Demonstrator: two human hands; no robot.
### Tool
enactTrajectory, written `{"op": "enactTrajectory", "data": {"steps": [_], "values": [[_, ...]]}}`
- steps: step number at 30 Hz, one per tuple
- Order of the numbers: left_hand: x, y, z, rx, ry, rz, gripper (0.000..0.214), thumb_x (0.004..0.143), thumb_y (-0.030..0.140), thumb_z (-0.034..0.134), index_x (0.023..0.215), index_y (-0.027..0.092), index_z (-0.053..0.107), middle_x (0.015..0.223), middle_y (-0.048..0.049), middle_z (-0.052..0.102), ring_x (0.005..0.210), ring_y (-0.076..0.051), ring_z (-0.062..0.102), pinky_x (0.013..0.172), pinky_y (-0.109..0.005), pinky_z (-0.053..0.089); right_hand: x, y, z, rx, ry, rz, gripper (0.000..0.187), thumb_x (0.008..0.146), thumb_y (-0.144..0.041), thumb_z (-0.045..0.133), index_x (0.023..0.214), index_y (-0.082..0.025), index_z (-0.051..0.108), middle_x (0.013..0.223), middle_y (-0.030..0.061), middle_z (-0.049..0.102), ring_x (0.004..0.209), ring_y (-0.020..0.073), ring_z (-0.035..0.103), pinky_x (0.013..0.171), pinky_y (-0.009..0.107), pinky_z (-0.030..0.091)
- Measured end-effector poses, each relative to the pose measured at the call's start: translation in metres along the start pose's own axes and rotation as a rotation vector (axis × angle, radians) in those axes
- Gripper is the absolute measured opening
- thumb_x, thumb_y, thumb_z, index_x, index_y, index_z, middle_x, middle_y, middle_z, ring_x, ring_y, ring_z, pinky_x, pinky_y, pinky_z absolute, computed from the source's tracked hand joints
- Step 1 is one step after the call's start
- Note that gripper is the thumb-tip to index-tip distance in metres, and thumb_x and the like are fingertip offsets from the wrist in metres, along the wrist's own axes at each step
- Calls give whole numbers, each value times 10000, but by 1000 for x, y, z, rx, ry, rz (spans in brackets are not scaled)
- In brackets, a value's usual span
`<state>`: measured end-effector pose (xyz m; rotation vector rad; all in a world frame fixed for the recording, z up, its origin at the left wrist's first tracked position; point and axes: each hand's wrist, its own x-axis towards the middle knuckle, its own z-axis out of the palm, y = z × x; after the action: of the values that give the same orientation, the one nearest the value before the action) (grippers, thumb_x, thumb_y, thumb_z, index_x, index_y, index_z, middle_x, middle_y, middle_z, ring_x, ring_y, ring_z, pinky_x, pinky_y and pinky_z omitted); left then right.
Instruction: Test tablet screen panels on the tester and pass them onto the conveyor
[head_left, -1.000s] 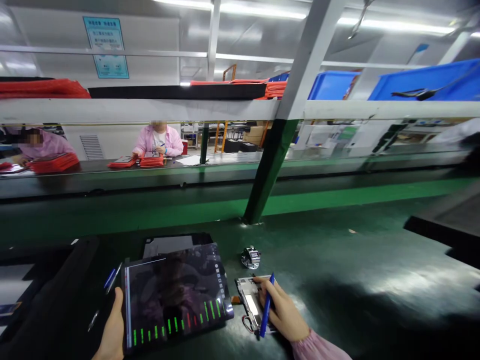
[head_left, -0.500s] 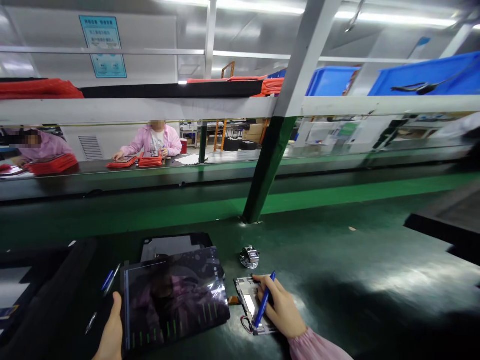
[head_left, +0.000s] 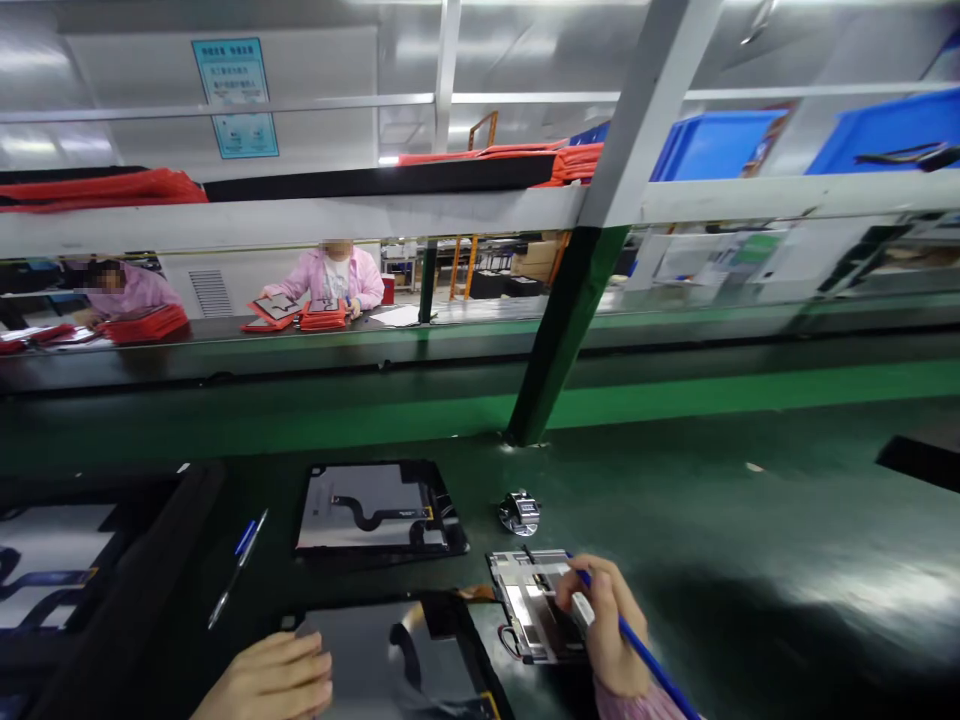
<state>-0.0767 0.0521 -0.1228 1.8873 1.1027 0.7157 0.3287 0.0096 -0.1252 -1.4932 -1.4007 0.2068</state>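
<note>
My left hand (head_left: 270, 680) is closed over the left edge of a tablet screen panel (head_left: 360, 650), whose grey back faces up; my thumb is hidden. The black ribbon cable on it is smeared by motion. In my right hand (head_left: 615, 630) is a blue pen (head_left: 654, 668), slanting down to the lower right. My right fingers are over the right part of a metal-framed circuit board (head_left: 525, 590) with thin wires at its lower left corner. An orange-brown flex (head_left: 476, 593) lies between panel and board.
A second screen panel (head_left: 352, 500) lies back up behind. A chrome tally counter (head_left: 520, 513) stands near the board, a pen (head_left: 238, 568) to the left. At far left is a black tray (head_left: 169, 560) with another panel. A green post (head_left: 559, 340) rises from the bench; two people sit beyond.
The held panel has turned from glass side to grey back and come lower, uncovering the panel behind. My right hand has moved right; its pen now slants the other way. The view has shifted left.
</note>
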Motion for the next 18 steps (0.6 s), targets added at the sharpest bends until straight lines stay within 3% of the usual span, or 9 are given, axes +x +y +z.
{"op": "enactTrajectory", "data": {"steps": [2,4,6,9,12,15,18], "values": [[-5,5,-3,120,-87,97,305,929,377,426,1082,414,688,1180,-3,678,1230,-305,531,1121,-523,251,4,-10,19,55,64,51,459,970,-503,201,845,-248,562,690,48,604,579,210,604,542,343,514],[-4,11,-10,238,-256,90,459,926,174,349,1237,434,566,1322,35,573,1318,-274,429,1130,-522,226,3,-22,42,218,69,155,425,968,-504,254,794,-237,536,645,21,557,558,187,569,522,310,491],[0,15,-17,351,-369,48,689,836,-1,294,1334,455,433,1425,83,451,1386,-249,305,1140,-540,169,-5,-35,60,363,-25,186,445,963,-513,283,738,-224,536,623,5,521,547,166,539,524,287,468],[6,21,-21,416,-375,-14,848,726,-82,278,1372,460,361,1487,123,340,1421,-252,214,1140,-577,93,-25,-48,75,461,-157,295,456,933,-530,389,634,-211,517,561,-17,489,481,135,499,472,252,416],[14,31,-15,299,-227,-87,667,793,11,377,1296,428,508,1416,86,487,1357,-276,370,1154,-501,176,-36,-46,80,437,-182,417,442,853,-554,537,580,-209,491,472,-34,473,418,131,487,424,242,387],[29,47,3,87,-37,-204,392,877,266,506,1249,350,596,1234,-15,654,1139,-289,567,1028,-393,405,-34,-38,82,354,-171,345,462,813,-547,589,523,-214,451,450,-31,469,414,136,485,438,252,397],[50,59,29,-64,-77,-280,428,860,454,543,1234,262,626,1054,-65,702,866,-254,629,798,-325,497,-31,-34,84,284,-148,234,464,819,-520,584,507,-216,426,452,-32,457,421,131,467,439,247,386]]}}
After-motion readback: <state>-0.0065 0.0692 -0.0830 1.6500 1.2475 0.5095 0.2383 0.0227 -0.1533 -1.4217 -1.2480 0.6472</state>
